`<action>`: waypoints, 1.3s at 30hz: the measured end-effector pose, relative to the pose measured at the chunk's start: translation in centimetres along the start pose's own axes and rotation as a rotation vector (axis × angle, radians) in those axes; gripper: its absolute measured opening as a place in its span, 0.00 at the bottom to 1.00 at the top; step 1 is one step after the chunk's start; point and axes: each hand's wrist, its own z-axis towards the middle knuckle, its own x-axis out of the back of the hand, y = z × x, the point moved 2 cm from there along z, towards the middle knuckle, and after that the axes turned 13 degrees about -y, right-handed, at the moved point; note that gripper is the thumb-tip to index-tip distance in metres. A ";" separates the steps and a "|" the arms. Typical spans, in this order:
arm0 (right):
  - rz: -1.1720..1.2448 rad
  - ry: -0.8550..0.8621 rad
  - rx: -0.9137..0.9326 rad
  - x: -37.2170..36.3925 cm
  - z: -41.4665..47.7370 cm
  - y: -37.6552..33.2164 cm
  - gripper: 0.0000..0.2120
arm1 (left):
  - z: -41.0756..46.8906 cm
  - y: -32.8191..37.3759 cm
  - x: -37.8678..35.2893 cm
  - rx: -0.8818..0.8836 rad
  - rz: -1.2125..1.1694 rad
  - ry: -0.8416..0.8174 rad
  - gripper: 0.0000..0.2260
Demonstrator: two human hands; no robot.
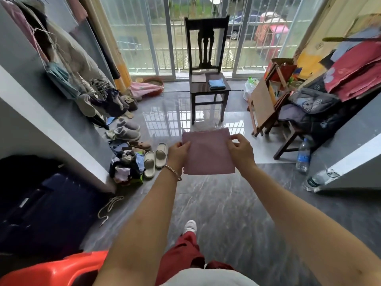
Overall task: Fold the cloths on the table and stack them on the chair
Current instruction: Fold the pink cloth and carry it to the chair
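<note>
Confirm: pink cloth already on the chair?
No, the left hand and right hand hold the pink cloth in the air, short of the chair.

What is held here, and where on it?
A folded pink cloth, held in the air: the left hand grips its left edge, the right hand its right edge.

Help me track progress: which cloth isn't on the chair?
Pink cloth, held by left hand and right hand; blue cloth and brown cloth lie on chair.

I hold the folded pink cloth (pixel 208 153) up flat in the air. Ahead, on the seat of the dark wooden chair (pixel 206 89), a folded blue cloth (pixel 216 84) lies beside a brownish cloth (pixel 199 78).
</note>
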 end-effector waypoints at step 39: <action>-0.061 0.073 -0.015 -1.1 33.5 -7.7 0.11 | 32.2 13.3 0.0 0.062 0.153 -0.075 0.06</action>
